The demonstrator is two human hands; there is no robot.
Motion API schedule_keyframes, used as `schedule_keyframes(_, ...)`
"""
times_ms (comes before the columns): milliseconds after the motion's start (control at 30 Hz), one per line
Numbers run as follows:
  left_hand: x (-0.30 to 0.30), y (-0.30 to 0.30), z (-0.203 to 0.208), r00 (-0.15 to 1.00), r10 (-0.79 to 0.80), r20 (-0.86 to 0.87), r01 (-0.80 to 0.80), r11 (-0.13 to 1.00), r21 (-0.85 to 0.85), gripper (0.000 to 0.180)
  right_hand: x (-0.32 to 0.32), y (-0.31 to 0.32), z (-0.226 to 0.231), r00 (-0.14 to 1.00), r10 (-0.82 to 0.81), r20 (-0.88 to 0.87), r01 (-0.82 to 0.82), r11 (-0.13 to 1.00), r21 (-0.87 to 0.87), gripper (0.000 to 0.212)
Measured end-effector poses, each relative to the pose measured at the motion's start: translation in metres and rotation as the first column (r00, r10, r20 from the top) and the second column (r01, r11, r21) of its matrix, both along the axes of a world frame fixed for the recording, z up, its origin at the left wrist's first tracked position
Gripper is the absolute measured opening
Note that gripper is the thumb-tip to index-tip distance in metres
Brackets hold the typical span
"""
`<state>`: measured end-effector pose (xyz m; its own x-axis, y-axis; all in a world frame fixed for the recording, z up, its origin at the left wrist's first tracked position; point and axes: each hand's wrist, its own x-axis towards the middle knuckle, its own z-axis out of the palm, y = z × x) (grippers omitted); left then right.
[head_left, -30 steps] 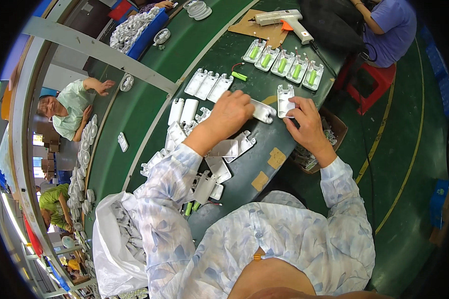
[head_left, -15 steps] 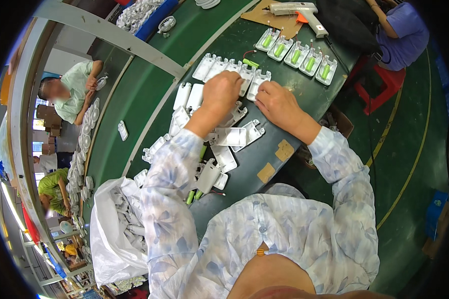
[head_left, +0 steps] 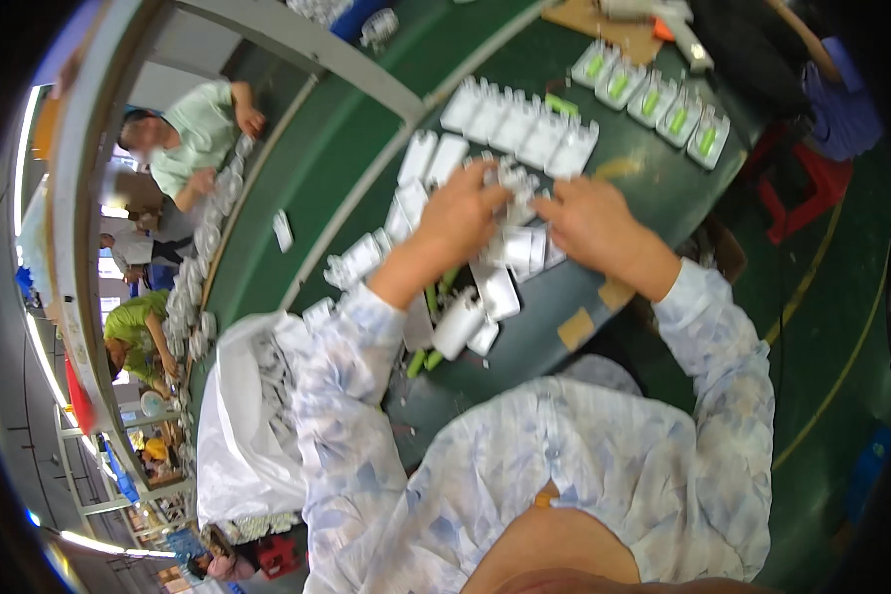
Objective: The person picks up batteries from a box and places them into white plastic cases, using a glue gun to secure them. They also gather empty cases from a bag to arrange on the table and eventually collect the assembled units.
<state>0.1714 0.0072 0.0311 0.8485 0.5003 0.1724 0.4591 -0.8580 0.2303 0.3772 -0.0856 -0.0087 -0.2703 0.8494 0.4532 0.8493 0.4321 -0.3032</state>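
Note:
My left hand (head_left: 462,220) is closed at the edge of a white plastic shell (head_left: 516,188) over the loose pile. Close to the shell's other side is my right hand (head_left: 604,228), with bent fingers blurred by motion; whether they grip it is unclear. Beyond my hands, several white shells stand side by side in a row (head_left: 520,127), and a green battery cell (head_left: 561,104) lies at its far edge. Further right, another row of white shells (head_left: 653,102) holds green cells. Nearer me, loose shells (head_left: 459,328) lie over more green cells (head_left: 425,360).
A white bag of parts (head_left: 252,421) stands left of the table. At the far right lie a glue gun (head_left: 688,38) and cardboard. A metal post (head_left: 317,54) crosses the upper left. Co-workers (head_left: 193,144) sit beyond the green belt; a red stool (head_left: 807,193) is at right.
My hands have come back from the row of shells toward the pile, where a shell now lies between them. The whole view has shifted, with the scene moving right.

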Motion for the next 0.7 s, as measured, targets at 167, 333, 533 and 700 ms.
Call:
schedule_keyframes(167,-0.014,-0.016,0.010,0.998,0.070,-0.001,-0.070,0.998,-0.003,0.024,-0.004,0.009,-0.011,0.994,0.101,-0.036,-0.101,0.995,-0.001,0.007)
schedule_keyframes(333,-0.013,-0.050,0.026,0.992,0.014,-0.128,-0.016,1.000,-0.014,0.041,0.003,-0.012,-0.001,0.997,0.023,0.079,-0.028,0.998,0.059,0.004)
schedule_keyframes(533,-0.027,-0.050,0.007,1.000,-0.023,0.013,0.022,1.000,0.008,0.022,0.049,-0.031,0.014,0.985,-0.061,0.159,0.063,0.998,-0.007,0.006)
schedule_keyframes(700,-0.015,-0.046,0.001,0.998,0.036,0.049,-0.036,0.999,-0.009,0.018,0.105,-0.006,0.009,0.978,-0.137,0.159,0.156,0.981,-0.116,0.008)
